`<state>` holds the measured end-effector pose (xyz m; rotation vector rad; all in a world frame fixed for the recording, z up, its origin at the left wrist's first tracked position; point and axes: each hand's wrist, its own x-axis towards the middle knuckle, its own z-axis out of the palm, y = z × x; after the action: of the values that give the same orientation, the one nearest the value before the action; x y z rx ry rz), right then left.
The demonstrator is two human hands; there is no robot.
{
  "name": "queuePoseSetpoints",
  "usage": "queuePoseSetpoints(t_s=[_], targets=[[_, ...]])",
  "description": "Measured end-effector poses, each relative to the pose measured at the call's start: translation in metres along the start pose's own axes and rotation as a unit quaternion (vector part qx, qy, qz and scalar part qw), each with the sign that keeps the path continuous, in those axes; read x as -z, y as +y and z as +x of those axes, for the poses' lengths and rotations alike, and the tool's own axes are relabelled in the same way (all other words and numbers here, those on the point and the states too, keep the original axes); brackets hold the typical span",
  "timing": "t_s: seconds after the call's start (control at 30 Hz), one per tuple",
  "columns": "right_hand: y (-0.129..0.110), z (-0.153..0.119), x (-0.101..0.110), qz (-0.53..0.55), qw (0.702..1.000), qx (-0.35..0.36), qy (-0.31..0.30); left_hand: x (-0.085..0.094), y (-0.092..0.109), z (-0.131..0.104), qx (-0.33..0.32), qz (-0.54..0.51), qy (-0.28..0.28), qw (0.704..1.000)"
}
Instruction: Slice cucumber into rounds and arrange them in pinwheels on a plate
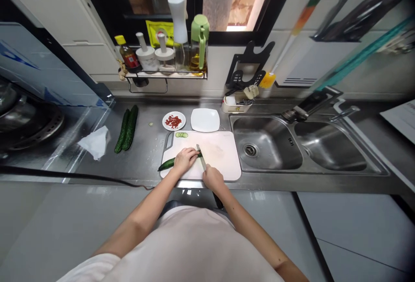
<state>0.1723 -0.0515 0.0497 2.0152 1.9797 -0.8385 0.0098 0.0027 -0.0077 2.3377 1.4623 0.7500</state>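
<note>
On a white cutting board (pixel 227 154) lies a dark green cucumber (pixel 166 164), its left end poking out past the board's edge. My left hand (pixel 185 160) is wrapped over the cucumber's right part, fingers pressed together. My right hand (pixel 213 178) grips the handle of a knife (pixel 201 157), whose blade crosses the cucumber's right end beside my left fingertips. Several thin cucumber slices (pixel 181 134) lie in a row at the board's top left. Behind the board are a plate of chopped red pieces (pixel 173 121) and a bare white square plate (pixel 205 120).
Two whole cucumbers (pixel 127 128) and a crumpled white tissue (pixel 96 142) lie to the left. A double sink (pixel 267 141) with a faucet is on the right. Above the counter hangs a seasoning rack (pixel 165 76) with bottles. A stove stands at far left.
</note>
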Motion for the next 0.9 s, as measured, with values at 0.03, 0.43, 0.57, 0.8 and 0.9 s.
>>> queuePoseSetpoints(t_s=[0.03,0.43,0.57,0.8,0.9], targets=[[0.000,-0.001,-0.001,-0.001,1.000,-0.003,0.001,0.000,0.000,0.000,0.000,-0.001,-0.002,1.000],[-0.016,0.026,0.012,0.005,1.000,0.002,0.017,0.001,0.002,0.000,0.023,0.000,-0.017,1.000],[-0.022,0.037,0.018,0.020,1.000,0.002,0.016,0.001,0.001,0.000,0.020,-0.001,-0.015,1.000],[-0.023,0.039,0.021,0.024,0.999,0.010,0.028,0.001,0.002,0.000,0.024,0.001,-0.013,1.000],[-0.019,0.031,0.018,0.014,1.000,0.005,0.023,0.002,0.004,0.000,0.028,-0.001,-0.008,1.000]])
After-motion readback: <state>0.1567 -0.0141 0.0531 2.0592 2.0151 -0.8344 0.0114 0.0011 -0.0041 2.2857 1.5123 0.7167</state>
